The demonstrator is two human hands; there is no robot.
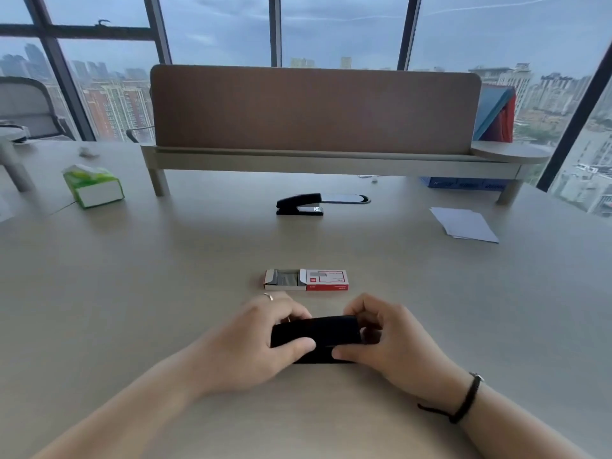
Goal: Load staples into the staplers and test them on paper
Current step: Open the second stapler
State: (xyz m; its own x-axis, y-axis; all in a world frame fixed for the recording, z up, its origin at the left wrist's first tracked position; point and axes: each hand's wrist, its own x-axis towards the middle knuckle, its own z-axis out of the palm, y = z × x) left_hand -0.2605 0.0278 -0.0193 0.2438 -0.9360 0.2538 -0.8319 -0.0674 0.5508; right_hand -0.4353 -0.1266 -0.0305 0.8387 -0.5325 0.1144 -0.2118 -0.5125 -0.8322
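Black stapler (316, 337), plain and closed, in the curled grip of left hand (261, 336) and right hand (390, 339), near an open red staple box (306, 279).

Beige desk (165, 276) carries a red-and-white staple box (326, 279), its grey staples showing. Beyond the box: black stapler (299, 204); to its right white paper (463, 224), to its left a green-and-white tissue pack (94, 186). Nearer than the box, a second black stapler (319, 336).

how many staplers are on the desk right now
2. One stapler is near the front edge, held by the left hand and right hand. The other stapler sits farther back, under the shelf.
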